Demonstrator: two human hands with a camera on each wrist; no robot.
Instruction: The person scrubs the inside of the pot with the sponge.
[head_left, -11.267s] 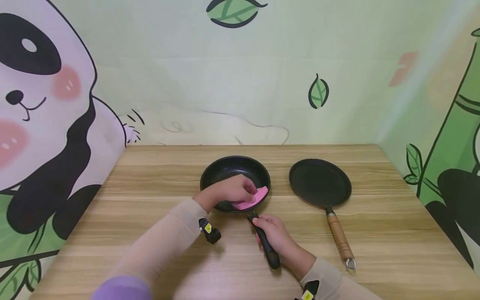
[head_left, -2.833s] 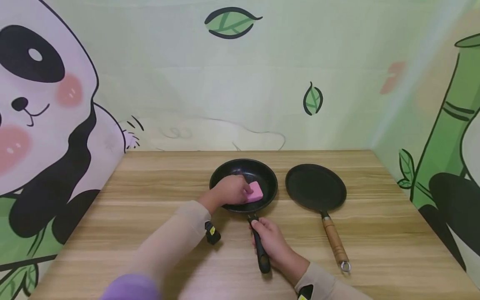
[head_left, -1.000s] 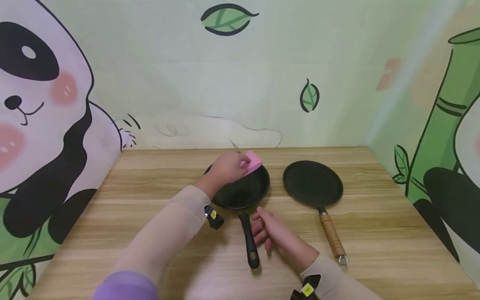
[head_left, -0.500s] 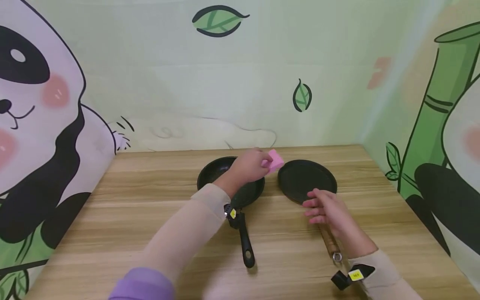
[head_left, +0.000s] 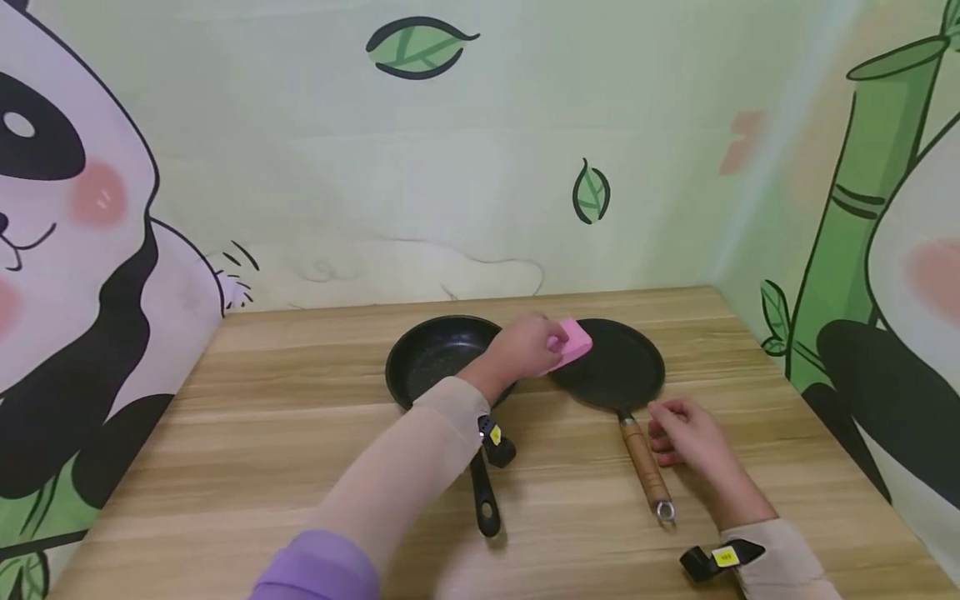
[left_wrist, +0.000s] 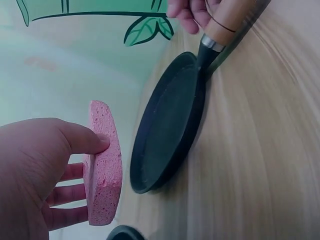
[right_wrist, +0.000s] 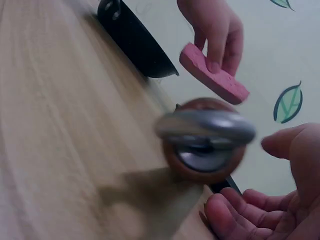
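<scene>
My left hand [head_left: 527, 346] pinches a pink sponge [left_wrist: 104, 165] between thumb and fingers. In the head view it overlaps the left edge of a flat black griddle pan [head_left: 618, 367]; the left wrist view shows a gap between sponge and pan. Right of the pan's wooden handle [head_left: 642, 462], my right hand [head_left: 693, 437] has its fingers loosely bent and apart from the handle. A metal hanging ring [right_wrist: 205, 127] at the handle's end looms large in the right wrist view. The deeper black frying pan [head_left: 427, 354] stands to the left, partly behind my left forearm.
The frying pan's black handle [head_left: 484, 496] points toward me, beneath my left wrist. Both pans rest on a wood-grain table [head_left: 285, 400]. A wall with painted pandas and leaves [head_left: 420, 48] rises directly behind the table's far edge.
My left hand has gone from wiping in the frying pan to the griddle pan's left edge, sponge still pinched. My right hand has let go of the black handle and moved right to the wooden one.
</scene>
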